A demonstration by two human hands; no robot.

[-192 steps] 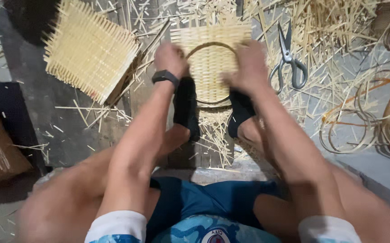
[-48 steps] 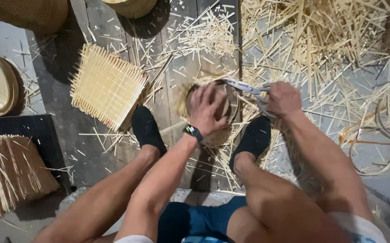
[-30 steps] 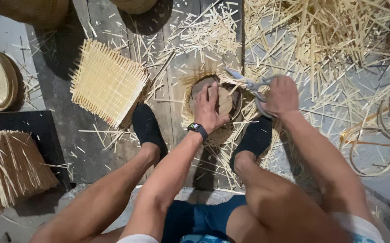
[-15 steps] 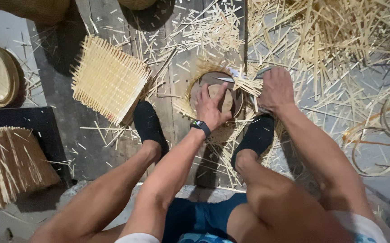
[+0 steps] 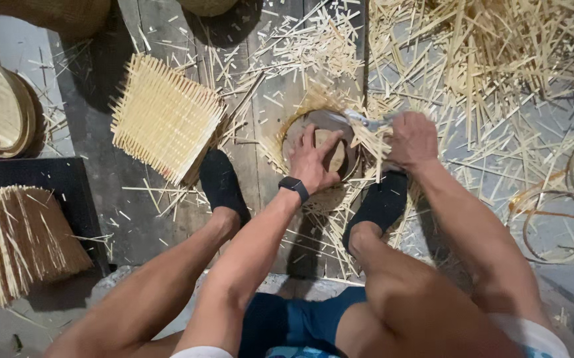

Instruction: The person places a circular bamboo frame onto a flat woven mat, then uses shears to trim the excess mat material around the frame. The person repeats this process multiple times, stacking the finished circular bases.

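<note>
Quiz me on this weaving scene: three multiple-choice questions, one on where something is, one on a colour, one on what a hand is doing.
1. Where does the square mat lie?
A. left of the hands
B. on the person's lap
C. right of the hands

2. What colour are the socks?
A. white
B. black
C. red

3. What is the left hand doing?
A. hanging free
B. pressing flat on the round woven piece
C. holding a cup

Answers:
1 A, the mat sits on the planks left of both hands.
2 B, both feet are in black socks.
3 B, its fingers are spread on the round piece, while the right hand grips scissors at its edge.
</note>
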